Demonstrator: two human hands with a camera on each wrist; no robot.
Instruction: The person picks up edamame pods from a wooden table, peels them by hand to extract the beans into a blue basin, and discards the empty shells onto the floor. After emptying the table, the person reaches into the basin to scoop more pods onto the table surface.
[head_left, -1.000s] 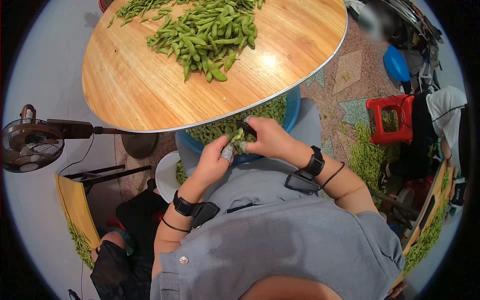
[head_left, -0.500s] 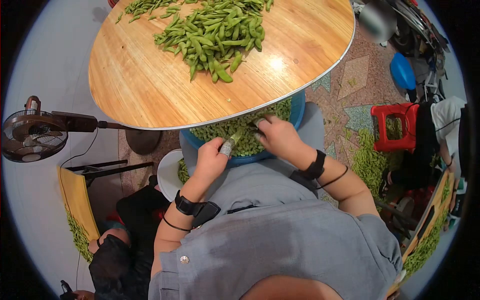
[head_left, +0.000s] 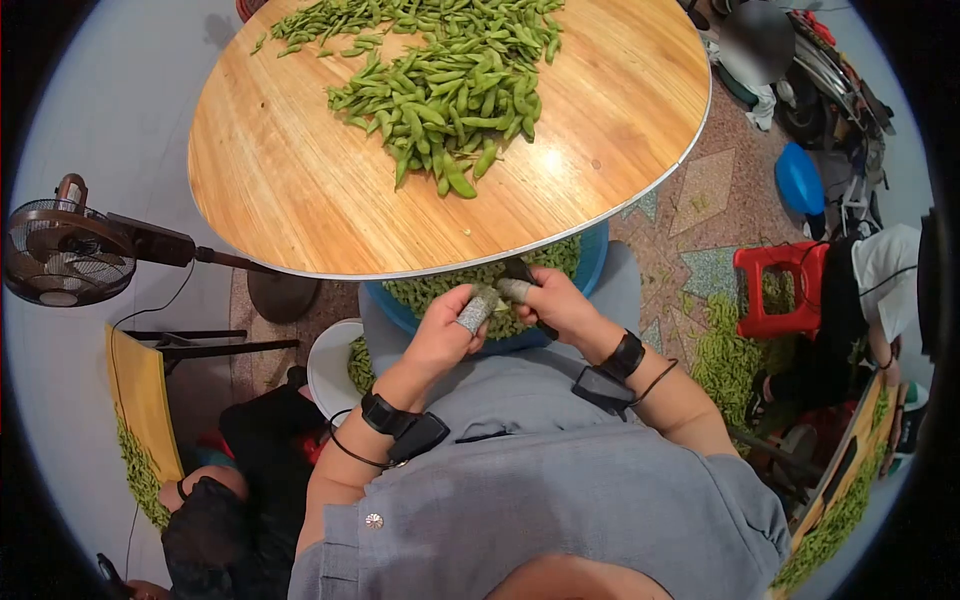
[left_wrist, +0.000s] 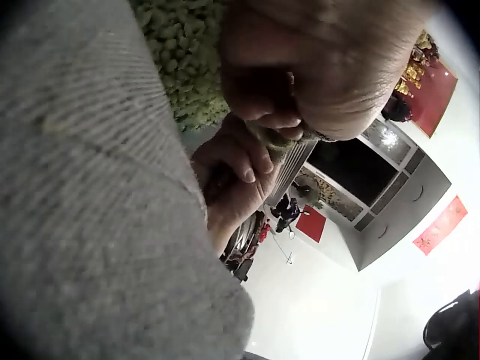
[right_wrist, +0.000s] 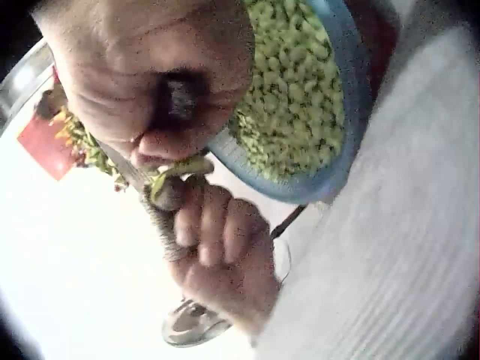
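My left hand (head_left: 447, 328) pinches a green soybean pod (right_wrist: 180, 169) between its thumb and fingers, over the near part of the blue basin (head_left: 597, 250). Grey wrapping covers the left thumb (head_left: 476, 310). Right beside it, my right hand (head_left: 560, 305) grips a dark, flat, narrow tool (head_left: 519, 268), whose exact kind I cannot tell. This hand's thumb is wrapped in grey too and points at the pod. Shelled green beans (right_wrist: 289, 90) fill the basin, which sits on the lap under the table edge.
A pile of soybean pods (head_left: 440, 100) lies on the round wooden table (head_left: 290, 190). To the left stand a white bucket (head_left: 325, 360) and a fan (head_left: 70, 250). On the right, a red stool (head_left: 780, 290) stands by pods on the floor (head_left: 728, 360). Other people sit at both sides.
Half a second ago my right hand was apart from the left, over the beans. It has come back beside the left hand and the pod. The head view has shifted slightly.
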